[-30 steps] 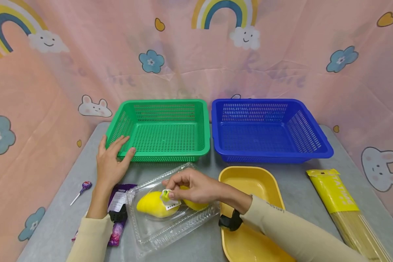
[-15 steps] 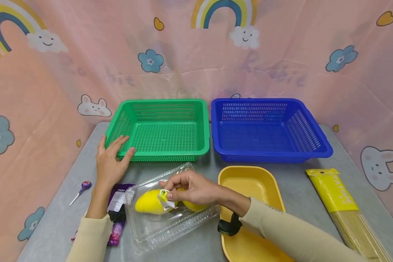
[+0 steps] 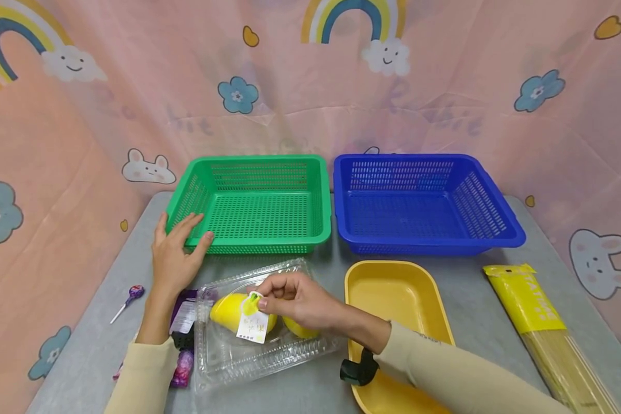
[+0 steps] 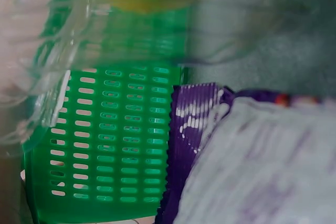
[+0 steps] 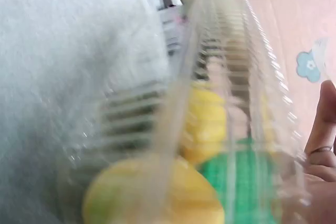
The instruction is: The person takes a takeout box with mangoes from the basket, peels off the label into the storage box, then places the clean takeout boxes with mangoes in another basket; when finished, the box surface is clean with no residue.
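Observation:
My right hand (image 3: 302, 302) pinches a white paper tag (image 3: 252, 326) printed with a mango, over a clear plastic clamshell box (image 3: 238, 362). Two yellow mangoes show inside the box: the left mango (image 3: 225, 311) lies partly behind the tag, the right mango (image 3: 300, 328) partly under my hand. In the right wrist view the blurred box wall crosses a mango (image 5: 152, 198). My left hand (image 3: 176, 256) rests spread on the front left corner of the green basket (image 3: 269, 244). Below that wrist lies a purple candy bag (image 3: 183, 368), partly hidden by the forearm.
A blue basket (image 3: 429, 244) stands beside the green one. In front of it is a yellow tray (image 3: 388, 287), partly under my right forearm. A lollipop (image 3: 129, 302) lies at the left, and a yellow pack of noodles (image 3: 543, 316) at the right.
The clear box has turned slightly, and its mangoes have shifted left and up a little. The tag has swung round to show its printed face. My left hand has stayed put.

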The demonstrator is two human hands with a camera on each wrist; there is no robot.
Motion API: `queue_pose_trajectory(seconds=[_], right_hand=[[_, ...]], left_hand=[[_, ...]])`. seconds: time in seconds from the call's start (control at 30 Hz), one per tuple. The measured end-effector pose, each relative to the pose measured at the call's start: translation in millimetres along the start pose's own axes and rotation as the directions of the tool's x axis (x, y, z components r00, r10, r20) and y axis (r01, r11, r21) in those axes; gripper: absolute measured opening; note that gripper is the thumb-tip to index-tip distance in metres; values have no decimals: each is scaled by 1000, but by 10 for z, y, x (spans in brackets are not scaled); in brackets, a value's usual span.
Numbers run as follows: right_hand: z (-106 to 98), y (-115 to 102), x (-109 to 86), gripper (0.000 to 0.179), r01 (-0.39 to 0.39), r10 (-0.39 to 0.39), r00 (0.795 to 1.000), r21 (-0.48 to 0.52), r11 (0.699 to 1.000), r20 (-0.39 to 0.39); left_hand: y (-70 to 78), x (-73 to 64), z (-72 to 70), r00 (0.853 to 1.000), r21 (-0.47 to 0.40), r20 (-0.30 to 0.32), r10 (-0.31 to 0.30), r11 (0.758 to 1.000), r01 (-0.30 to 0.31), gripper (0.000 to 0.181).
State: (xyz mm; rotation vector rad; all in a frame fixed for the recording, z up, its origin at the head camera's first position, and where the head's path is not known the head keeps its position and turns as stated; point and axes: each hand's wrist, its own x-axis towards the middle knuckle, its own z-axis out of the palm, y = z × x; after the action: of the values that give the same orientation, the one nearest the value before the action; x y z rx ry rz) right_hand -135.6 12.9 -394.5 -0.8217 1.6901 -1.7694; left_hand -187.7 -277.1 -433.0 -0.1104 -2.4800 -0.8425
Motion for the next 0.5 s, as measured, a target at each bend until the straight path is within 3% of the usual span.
queue_pose_trajectory(seconds=[0.3,0.5], right_hand=[[-112,-129,-40,22,35,-35,999,11,999,34],[-314,-326,-178,17,90,-91,996,-136,987,3]], left_hand=[[-3,-19,-8,1000,1,11,-8,1000,8,53],[-9,-7,2,1000,-3,0,4,1000,-4,53]])
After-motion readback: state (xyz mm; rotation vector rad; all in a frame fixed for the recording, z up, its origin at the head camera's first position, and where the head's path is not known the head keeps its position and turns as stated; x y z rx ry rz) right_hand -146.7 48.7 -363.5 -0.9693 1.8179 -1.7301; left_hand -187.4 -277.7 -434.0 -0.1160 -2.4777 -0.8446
